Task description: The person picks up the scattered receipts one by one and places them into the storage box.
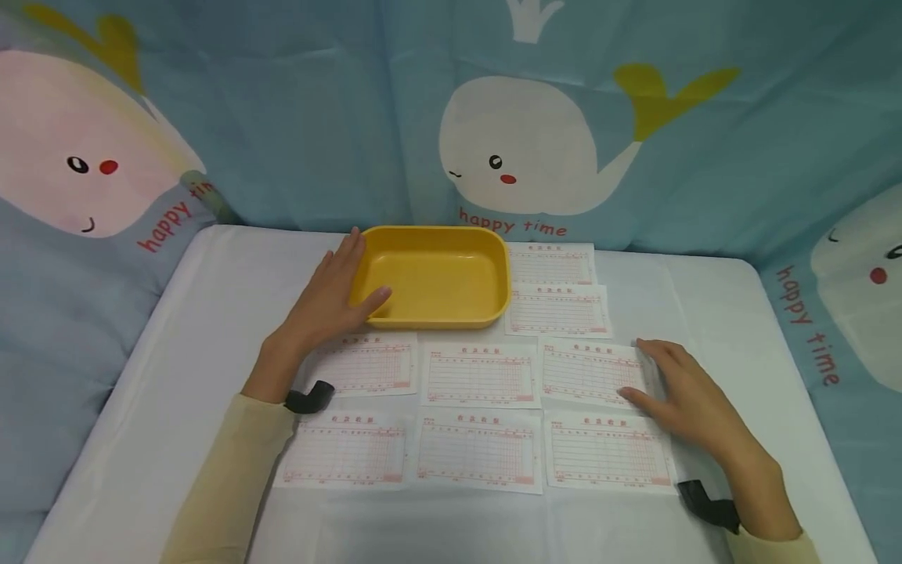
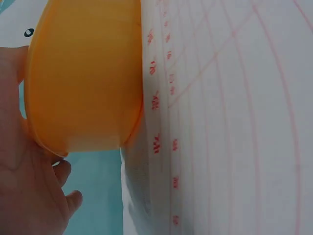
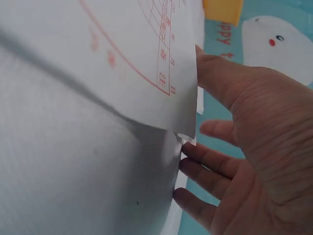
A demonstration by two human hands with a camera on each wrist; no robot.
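Note:
A shallow yellow plastic tray point(image 1: 431, 321) rests at the back of the white table. My left hand point(image 1: 331, 290) holds its left side, with the thumb over the rim and the fingers along the outer wall; in the left wrist view the tray wall point(image 2: 88, 83) stands beside that hand point(image 2: 29, 181). Toward the right, my right hand point(image 1: 687, 395) touches the right edge of a receipt slip point(image 1: 588, 372), thumb over the paper and fingers spread beside it. Close up, this slip's corner point(image 3: 183, 117) looks slightly raised near the fingertips of the right hand point(image 3: 254, 147).
Several red-printed receipt slips lie in rows before the tray, such as the front middle slip point(image 1: 479, 454). Two more, including an upper slip point(image 1: 557, 309), lie at the tray's right. A blue whale-patterned cloth point(image 1: 317, 117) hangs behind the white table point(image 1: 211, 313).

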